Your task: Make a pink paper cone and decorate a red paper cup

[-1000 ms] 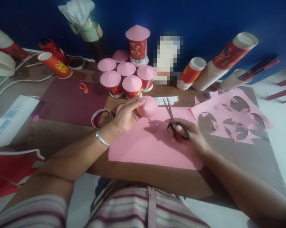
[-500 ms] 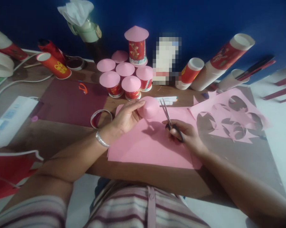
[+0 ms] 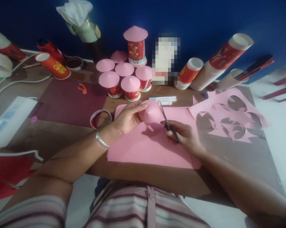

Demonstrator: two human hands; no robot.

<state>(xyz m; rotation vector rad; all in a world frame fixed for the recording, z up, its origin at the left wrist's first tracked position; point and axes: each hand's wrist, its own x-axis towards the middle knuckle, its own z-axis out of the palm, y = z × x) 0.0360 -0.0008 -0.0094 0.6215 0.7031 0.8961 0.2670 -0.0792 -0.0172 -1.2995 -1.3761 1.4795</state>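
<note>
Between the thumb and fingers of my left hand (image 3: pixel 131 116) is a pink paper cone (image 3: pixel 152 112), held by its left edge above the table. My right hand (image 3: pixel 183 133) is closed around the black handles of a pair of scissors (image 3: pixel 166 118). The blades point up and to the left, close beside the cone's right edge; whether they touch it I cannot tell. Beneath both hands lie sheets of pink paper (image 3: pixel 143 150). Behind them stand several red patterned paper cups topped with pink cones, one cup (image 3: pixel 136 52) raised above the others.
Pink paper scraps with round holes (image 3: pixel 219 126) lie at the right. White pens (image 3: pixel 163 99) rest behind the sheets. A tape roll (image 3: pixel 100 119), an orange cutter (image 3: pixel 81 88) and a dark red mat (image 3: pixel 69 101) are at the left. Stacked cups (image 3: pixel 206 76) stand at the back right.
My left hand has shifted the cone slightly down and to the right. The scissors have moved a little left toward its edge, and their blades look closer together.
</note>
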